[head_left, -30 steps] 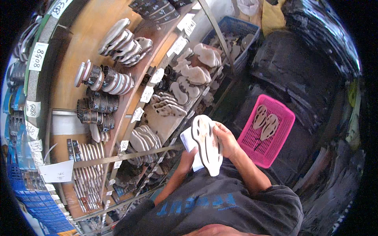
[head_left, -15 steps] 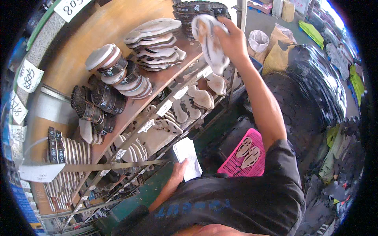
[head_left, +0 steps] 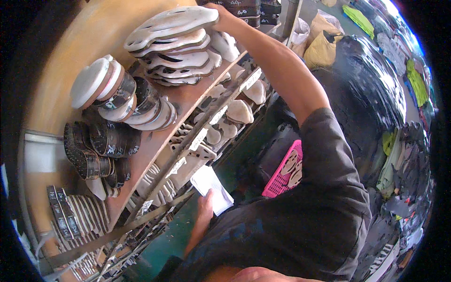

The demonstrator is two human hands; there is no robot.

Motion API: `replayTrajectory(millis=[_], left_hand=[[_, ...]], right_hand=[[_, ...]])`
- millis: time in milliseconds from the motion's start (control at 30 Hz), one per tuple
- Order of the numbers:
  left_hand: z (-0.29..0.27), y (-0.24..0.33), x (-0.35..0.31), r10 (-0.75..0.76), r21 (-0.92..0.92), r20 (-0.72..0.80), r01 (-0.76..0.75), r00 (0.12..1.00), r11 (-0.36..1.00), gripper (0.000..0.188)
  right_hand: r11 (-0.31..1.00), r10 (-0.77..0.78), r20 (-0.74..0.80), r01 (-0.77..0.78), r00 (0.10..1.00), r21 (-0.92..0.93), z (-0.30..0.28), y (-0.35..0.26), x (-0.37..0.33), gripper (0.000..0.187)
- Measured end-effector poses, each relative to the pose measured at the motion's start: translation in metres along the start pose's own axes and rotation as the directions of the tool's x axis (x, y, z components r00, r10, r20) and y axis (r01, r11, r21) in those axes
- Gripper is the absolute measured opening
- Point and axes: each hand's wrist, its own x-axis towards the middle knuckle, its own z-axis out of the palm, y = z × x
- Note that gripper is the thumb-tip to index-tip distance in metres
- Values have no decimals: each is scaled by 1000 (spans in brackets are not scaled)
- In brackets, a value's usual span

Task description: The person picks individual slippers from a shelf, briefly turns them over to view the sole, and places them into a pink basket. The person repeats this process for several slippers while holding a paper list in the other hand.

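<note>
My left hand [head_left: 205, 205] grips a white stack of paper sheets [head_left: 212, 189] low in front of my body. My right arm stretches up to the shelf, where my right hand [head_left: 217, 16] is at the right end of a tall pile of white, sole-shaped pieces [head_left: 174, 26]. Its fingers are hidden behind the top piece, so its grip does not show. Just below this hand, a white rounded piece [head_left: 226, 46] is beside the pile on the shelf board [head_left: 188, 101].
Left along the shelf are round white-and-dark pieces [head_left: 91, 82], dark sole-shaped forms [head_left: 89, 150] and a row of thin upright pieces [head_left: 87, 211]. A labelled lower rack [head_left: 206, 122] holds more. A pink basket [head_left: 277, 181], yellow sack [head_left: 322, 49] and black plastic heap [head_left: 366, 98] are right.
My right hand moved left and up from open air, where it held a white sole-shaped piece, to the pile's far end. A white piece now shows beside the pile. My left hand keeps the papers.
</note>
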Motion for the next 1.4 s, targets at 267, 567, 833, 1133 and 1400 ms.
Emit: replayTrajectory(millis=[267, 567, 833, 1133, 1400], left_hand=[[-9, 10, -1, 18, 58, -24, -17, 1000, 998, 56], [-10, -10, 5, -52, -80, -90, 44, 995, 996, 53], [-9, 1, -8, -78, -42, -43, 77, 996, 996, 54], [-23, -32, -26, -53, 18, -108, 55, 993, 998, 55], [-9, -20, -25, -26, 263, -119, 57, 993, 963, 58]], right_hand=[[845, 317, 208, -375, 925, 381, 66, 39, 27, 46], [938, 247, 216, -289, 945, 193, 31, 1, 11, 42], [973, 183, 247, -211, 952, 92, 15, -33, -9, 39], [968, 240, 148, -247, 960, 36, -54, -61, -44, 32], [931, 238, -17, -223, 971, 290, -157, -111, -24, 20]])
